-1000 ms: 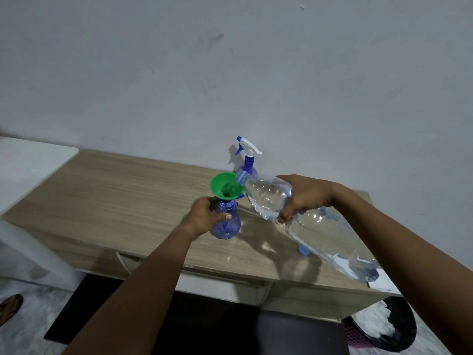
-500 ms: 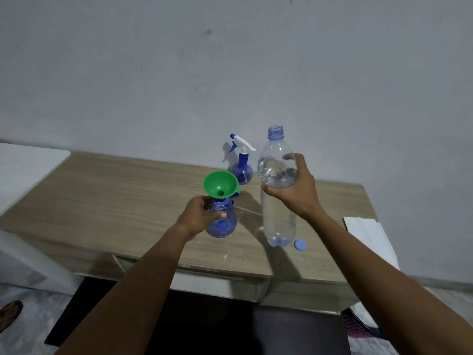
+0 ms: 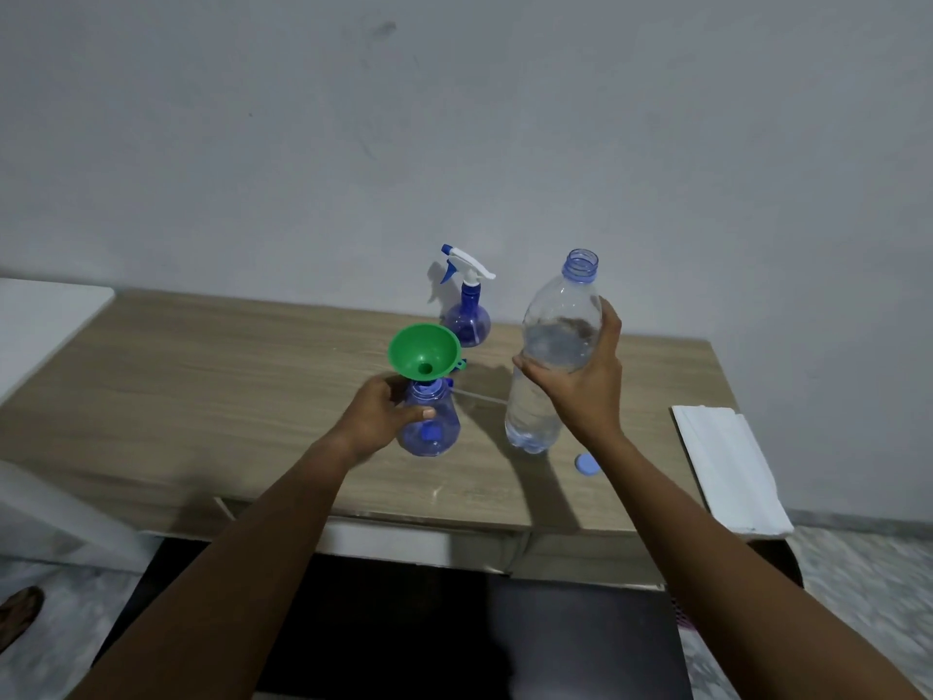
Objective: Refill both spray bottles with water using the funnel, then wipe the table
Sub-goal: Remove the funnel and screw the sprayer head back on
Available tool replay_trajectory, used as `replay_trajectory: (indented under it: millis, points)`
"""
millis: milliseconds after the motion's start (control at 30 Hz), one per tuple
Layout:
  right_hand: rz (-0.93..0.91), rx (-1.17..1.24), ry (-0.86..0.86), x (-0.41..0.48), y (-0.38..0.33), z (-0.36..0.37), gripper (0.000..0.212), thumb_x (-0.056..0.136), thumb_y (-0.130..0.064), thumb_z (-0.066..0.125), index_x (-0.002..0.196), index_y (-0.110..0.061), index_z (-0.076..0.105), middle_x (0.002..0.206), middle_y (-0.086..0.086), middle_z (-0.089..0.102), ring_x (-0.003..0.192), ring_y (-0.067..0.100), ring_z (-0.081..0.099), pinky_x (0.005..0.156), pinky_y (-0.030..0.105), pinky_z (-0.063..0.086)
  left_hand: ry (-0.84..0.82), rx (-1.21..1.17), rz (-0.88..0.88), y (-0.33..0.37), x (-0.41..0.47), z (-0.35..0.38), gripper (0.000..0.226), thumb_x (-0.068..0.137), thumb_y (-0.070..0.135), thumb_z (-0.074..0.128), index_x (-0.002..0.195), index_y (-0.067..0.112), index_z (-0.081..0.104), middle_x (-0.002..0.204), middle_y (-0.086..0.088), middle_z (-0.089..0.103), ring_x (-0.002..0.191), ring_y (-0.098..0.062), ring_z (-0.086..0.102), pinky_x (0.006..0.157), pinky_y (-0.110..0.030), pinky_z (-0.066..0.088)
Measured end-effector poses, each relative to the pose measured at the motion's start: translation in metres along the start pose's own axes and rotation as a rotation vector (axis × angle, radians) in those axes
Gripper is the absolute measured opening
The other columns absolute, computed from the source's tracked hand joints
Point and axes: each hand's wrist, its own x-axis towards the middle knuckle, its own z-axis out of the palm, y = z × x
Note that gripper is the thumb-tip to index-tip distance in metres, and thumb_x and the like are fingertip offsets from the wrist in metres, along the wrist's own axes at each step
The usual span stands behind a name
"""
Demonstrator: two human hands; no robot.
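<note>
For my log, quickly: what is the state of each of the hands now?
Left hand: closed, holding the near spray bottle with the funnel.
Right hand: closed, holding the water bottle.

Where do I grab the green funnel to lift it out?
Pinch the green funnel by its wide rim, from above on the right. Its spout sits in the neck of the spray bottle, which the left hand grips from the left.

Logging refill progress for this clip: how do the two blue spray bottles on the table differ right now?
The near spray bottle has no trigger head; a green funnel sits in its open neck. The far spray bottle wears its white trigger head. The left hand grips the near one; the far one stands untouched behind it. Both are round, translucent blue and upright.
</note>
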Motion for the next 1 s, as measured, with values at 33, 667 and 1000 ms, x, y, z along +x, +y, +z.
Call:
replay_trajectory:
  millis: [33, 667, 1000]
  points:
    - [0.007, 0.004, 0.021, -0.003, 0.001, -0.001, 0.117, 0.060, -0.039, 0.098, 0.153, -0.031, 0.027, 0.131, -0.029, 0.046, 0.116, 0.001, 0.052, 0.097, 0.030, 0.052, -0.012, -0.004, -0.005, 0.000, -0.001, -0.001, 0.038, 0.079, -0.006, 0.079, 0.108, 0.017, 0.070, 0.100, 0.012, 0.077, 0.095, -0.001, 0.071, 0.080, -0.014, 0.052]
    - [0.127, 0.254, -0.550, -0.041, -0.039, 0.089, 0.090, 0.062, -0.016, 0.098, 0.141, -0.013, 0.055, 0.131, 0.002, 0.068, 0.122, 0.015, 0.065, 0.108, 0.039, 0.052, -0.127, -0.025, -0.022, -0.014, -0.024, -0.030, 0.049, 0.075, -0.011, 0.079, 0.111, 0.020, 0.070, 0.109, 0.008, 0.077, 0.108, -0.009, 0.070, 0.092, -0.023, 0.054]
    - [0.192, 0.353, -0.218, -0.018, -0.058, 0.099, 0.077, 0.069, -0.005, 0.092, 0.136, -0.014, 0.055, 0.130, 0.002, 0.065, 0.117, 0.016, 0.066, 0.095, 0.032, 0.057, -0.073, -0.056, -0.040, -0.023, -0.015, -0.059, 0.065, 0.079, -0.013, 0.075, 0.139, 0.004, 0.054, 0.120, 0.000, 0.070, 0.099, 0.005, 0.067, 0.100, -0.021, 0.051]
